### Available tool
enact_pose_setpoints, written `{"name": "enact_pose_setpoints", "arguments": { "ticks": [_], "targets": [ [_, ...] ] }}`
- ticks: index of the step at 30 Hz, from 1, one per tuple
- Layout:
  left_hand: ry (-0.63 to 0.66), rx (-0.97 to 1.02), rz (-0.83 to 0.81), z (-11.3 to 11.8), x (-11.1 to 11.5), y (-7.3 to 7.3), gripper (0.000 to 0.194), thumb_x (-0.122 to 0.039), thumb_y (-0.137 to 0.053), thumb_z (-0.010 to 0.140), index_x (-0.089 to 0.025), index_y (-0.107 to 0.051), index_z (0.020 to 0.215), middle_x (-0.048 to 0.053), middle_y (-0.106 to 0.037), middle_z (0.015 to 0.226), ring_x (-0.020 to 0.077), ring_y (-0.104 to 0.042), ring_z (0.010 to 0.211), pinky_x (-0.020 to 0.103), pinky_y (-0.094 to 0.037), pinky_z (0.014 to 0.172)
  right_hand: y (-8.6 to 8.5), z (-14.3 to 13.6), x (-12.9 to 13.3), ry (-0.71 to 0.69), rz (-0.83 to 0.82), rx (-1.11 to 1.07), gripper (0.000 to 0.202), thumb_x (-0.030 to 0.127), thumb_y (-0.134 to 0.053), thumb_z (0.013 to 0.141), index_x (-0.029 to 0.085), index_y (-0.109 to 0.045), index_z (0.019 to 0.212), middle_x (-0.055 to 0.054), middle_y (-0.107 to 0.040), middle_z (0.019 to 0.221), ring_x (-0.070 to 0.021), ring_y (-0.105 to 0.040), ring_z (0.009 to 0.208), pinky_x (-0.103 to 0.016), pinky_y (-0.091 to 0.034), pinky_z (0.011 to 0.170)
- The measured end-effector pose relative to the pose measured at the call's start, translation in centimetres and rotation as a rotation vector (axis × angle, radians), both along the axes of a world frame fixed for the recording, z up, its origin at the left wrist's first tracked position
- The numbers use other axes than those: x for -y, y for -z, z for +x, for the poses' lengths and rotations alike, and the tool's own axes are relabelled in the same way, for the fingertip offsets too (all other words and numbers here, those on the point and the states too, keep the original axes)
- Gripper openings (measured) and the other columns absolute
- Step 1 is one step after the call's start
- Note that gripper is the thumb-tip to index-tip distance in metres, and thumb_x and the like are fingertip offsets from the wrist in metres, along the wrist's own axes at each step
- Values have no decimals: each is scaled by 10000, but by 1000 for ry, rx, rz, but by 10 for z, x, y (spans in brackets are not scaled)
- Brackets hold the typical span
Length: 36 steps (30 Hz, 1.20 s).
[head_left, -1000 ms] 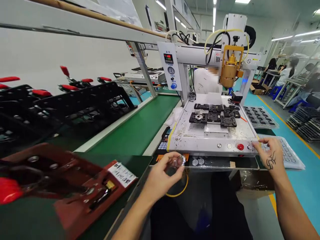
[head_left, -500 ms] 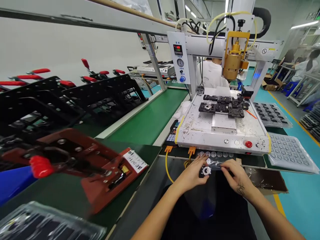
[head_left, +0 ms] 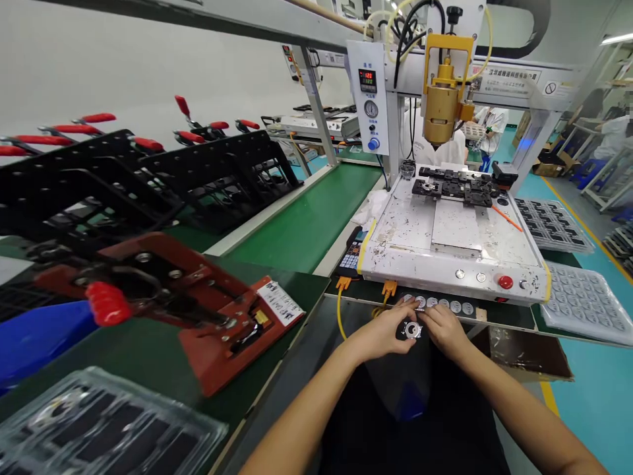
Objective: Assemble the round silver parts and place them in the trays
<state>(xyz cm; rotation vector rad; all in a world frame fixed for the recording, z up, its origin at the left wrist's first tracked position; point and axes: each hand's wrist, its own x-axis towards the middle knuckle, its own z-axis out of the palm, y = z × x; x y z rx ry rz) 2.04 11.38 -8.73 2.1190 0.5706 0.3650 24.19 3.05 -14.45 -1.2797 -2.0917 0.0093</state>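
Between the thumb and fingers of my left hand (head_left: pixel 388 331) is a small black part with a silver ring (head_left: pixel 412 330), held above my lap with the ring facing me. My right hand (head_left: pixel 445 328) is closed, its fingertips pressed together at the upper right edge of that part. Whatever sits between those fingertips is hidden. Just beyond my hands, a row of round clear-and-white discs (head_left: pixel 444 305) lies along the bench edge, partly covered by my left fingers.
Ahead stands a white dispensing machine (head_left: pixel 445 270) with a gold head (head_left: pixel 442 112) over a black fixture (head_left: pixel 457 186). Right of it are a disc tray (head_left: pixel 586 300) and a tray of black parts (head_left: pixel 554 224). A red clamp press (head_left: pixel 222 330) and clear tray (head_left: pixel 113 422) are left.
My right hand has come left against the part; the clear film stretched from its fingers no longer shows. On the machine, the fixture has slid back and the gold head has shifted left.
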Motion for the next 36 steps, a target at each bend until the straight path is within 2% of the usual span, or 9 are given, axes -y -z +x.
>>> {"name": "enact_pose_setpoints", "arguments": {
  "ticks": [4,9,12,15,18,22,25,29,36],
  "targets": [
    [-29,14,9,3,3,3,341,-156,-769,794,-233,-653,1106,157,-553,1627,323,-392,1600,520,-290,1328,3,6,28,-36,-10,-33,267,237,-516,1107,218,-780,1070,-104,-769,953,-229,-670,824,-377,-537,746],
    [-179,71,196,28,4,19,325,-136,-769,804,-210,-619,1082,195,-601,1559,356,-474,1547,600,-251,1335,-17,21,66,147,-62,-201,186,229,-543,1090,236,-729,1090,-121,-761,1133,-277,-712,1068,-430,-565,916],
    [-238,68,312,41,5,22,309,-114,-777,795,-199,-613,1043,204,-647,1491,395,-470,1542,674,-241,1317,-36,29,77,290,-109,-326,150,276,-531,1104,227,-669,1073,-93,-747,1009,-238,-738,902,-361,-598,799],
    [-283,135,318,40,16,15,277,-131,-755,827,-203,-618,1057,190,-624,1525,384,-494,1525,651,-332,1287,-57,31,82,377,-221,-506,188,360,-550,1103,211,-664,1102,-38,-702,835,-181,-687,675,-289,-563,621],
    [-353,227,131,29,37,-3,304,-188,-732,870,-232,-633,1154,114,-730,1356,304,-686,1300,517,-527,1153,-81,24,83,393,-415,-830,330,508,-666,1024,195,-719,1115,-13,-654,771,-155,-614,611,-279,-522,575],
    [-390,377,-503,16,64,-31,370,-274,-810,855,-217,-616,1164,15,-762,959,191,-772,848,337,-649,831,-103,9,75,333,-598,-1082,453,604,-822,866,184,-746,1016,-15,-663,772,-132,-555,588,-280,-485,550],
    [-410,499,-878,9,76,-46,483,-269,-922,774,-192,-618,1141,39,-774,997,213,-804,876,341,-660,837,-110,-2,67,251,-725,-1182,449,585,-884,809,184,-703,904,15,-633,669,-114,-513,543,-263,-441,524],
    [-453,561,-1022,0,85,-57,574,-240,-995,713,-172,-657,1173,99,-815,1084,273,-815,1022,386,-647,957,-111,-12,61,160,-798,-1206,433,568,-883,826,185,-691,890,36,-605,610,-107,-490,527,-254,-398,526],
    [-472,588,-1065,-12,95,-66,540,-429,-877,887,-143,-693,1305,151,-818,1180,294,-795,1097,444,-639,1024,-110,-12,64,63,-870,-1180,365,522,-798,943,199,-642,876,47,-588,618,-100,-479,544,-257,-360,562]
  ]
}}
